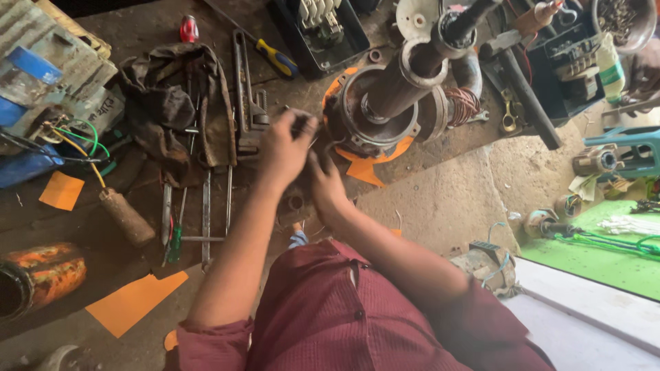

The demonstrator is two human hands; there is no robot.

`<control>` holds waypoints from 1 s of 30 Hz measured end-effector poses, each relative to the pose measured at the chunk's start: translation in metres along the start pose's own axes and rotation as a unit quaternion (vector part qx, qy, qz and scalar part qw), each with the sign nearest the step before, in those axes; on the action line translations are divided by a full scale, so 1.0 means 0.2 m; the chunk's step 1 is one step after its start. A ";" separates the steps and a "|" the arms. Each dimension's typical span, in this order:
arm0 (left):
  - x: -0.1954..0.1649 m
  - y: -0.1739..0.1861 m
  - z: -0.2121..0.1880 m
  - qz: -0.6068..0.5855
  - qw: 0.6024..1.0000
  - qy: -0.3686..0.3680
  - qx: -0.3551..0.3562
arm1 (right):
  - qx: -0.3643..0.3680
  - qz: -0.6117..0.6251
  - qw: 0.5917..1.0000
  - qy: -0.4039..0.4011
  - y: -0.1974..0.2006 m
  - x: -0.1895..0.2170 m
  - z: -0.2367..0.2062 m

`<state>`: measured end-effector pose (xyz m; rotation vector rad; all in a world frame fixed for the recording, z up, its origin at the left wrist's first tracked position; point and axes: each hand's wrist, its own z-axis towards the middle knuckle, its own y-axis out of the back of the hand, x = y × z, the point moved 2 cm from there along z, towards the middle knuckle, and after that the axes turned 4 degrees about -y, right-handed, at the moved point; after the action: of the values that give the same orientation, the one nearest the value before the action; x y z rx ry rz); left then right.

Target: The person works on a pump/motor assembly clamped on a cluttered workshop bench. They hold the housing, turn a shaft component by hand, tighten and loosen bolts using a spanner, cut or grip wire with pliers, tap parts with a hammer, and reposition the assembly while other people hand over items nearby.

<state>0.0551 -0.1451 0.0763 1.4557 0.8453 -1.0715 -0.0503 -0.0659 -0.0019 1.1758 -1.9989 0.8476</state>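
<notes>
My left hand (283, 150) is raised over the workbench with its fingers closed around a small dark part (301, 124), just left of a rusty motor body (375, 113). The motor body has a thick shaft (412, 69) rising from it and stands on orange paper (364, 170). My right hand (323, 180) lies below and partly behind the left hand, against the motor's near edge. Its fingers are hidden, so its grip is unclear. Both arms come out of maroon sleeves.
A pipe wrench (249, 103), a dark rag (172, 103) and a yellow-and-blue screwdriver (276, 59) lie to the left. Several thin tools (201, 216) lie below them. An orange cylinder (41, 275) sits at far left, a copper coil (465, 104) to the right of the motor.
</notes>
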 end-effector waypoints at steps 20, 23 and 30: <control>-0.01 -0.19 0.03 0.068 0.995 -0.062 0.046 | -0.055 -0.560 0.824 0.062 0.49 0.60 -0.19; -0.02 -0.18 0.05 0.068 0.995 -0.066 0.033 | -0.040 -0.568 0.820 0.058 0.48 0.64 -0.24; -0.03 -0.18 0.07 0.024 0.998 -0.017 0.050 | 0.003 -0.567 0.824 -0.002 0.43 0.74 -0.27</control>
<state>0.0166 -0.1521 0.0697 1.5281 0.7379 -1.1132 -0.1722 -0.0601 0.1308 1.9885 -0.9252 0.2012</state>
